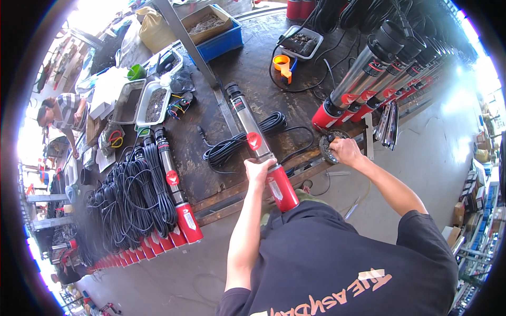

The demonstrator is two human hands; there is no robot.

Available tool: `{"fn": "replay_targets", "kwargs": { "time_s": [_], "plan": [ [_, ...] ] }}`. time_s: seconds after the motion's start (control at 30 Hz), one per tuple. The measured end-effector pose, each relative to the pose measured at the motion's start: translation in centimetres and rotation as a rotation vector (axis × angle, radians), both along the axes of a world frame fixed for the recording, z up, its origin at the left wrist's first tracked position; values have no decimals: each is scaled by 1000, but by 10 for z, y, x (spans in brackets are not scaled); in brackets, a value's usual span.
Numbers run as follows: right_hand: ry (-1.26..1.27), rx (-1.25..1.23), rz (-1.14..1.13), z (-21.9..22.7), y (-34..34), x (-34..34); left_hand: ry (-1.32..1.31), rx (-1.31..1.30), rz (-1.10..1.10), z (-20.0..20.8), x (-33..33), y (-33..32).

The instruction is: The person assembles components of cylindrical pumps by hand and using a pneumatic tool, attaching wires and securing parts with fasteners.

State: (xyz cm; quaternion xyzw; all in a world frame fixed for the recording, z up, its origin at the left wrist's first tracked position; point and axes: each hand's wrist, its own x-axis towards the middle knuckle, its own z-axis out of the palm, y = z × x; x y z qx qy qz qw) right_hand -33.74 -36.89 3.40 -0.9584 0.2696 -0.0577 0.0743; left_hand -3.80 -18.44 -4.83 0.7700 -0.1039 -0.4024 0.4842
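My left hand point(258, 170) is wrapped round a submersible pump point(247, 124), a silver cylinder with a black top and a red lower end. The pump lies slanted across the table's near edge, its red end close to my body. My right hand point(346, 151) is closed above a round dish point(326, 152) at the table edge. A small dark piece shows by those fingers, but what they hold is not clear. A coil of black cable point(226, 151) lies on the table beside and partly behind the pump.
More silver-and-red pumps point(363, 79) stand in a row on the right. Others with bundled black cables point(132, 195) line the left. Farther back are a blue bin point(219, 45), trays of small parts point(154, 102), an orange ring-shaped tool point(283, 66) and a metal post point(190, 42). A person point(66, 113) is at far left.
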Motion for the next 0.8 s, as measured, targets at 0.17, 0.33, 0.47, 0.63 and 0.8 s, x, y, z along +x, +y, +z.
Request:
{"fn": "replay_targets", "kwargs": {
  "time_s": [0.17,0.33,0.47,0.63,0.8],
  "plan": [
    [146,-7,34,-26,-2,-4,31,-23,3,5,0,-3],
    [136,18,35,-36,-5,-14,50,-27,8,7,1,-4],
    [132,31,51,-34,-5,-16,59,4,-15,22,2,-4],
    [-200,363,-194,11,14,14,63,1,-29,21,-1,-6],
    [-369,1238,-299,7,43,93,29,-10,-49,8,2,-3]
  ]
}}
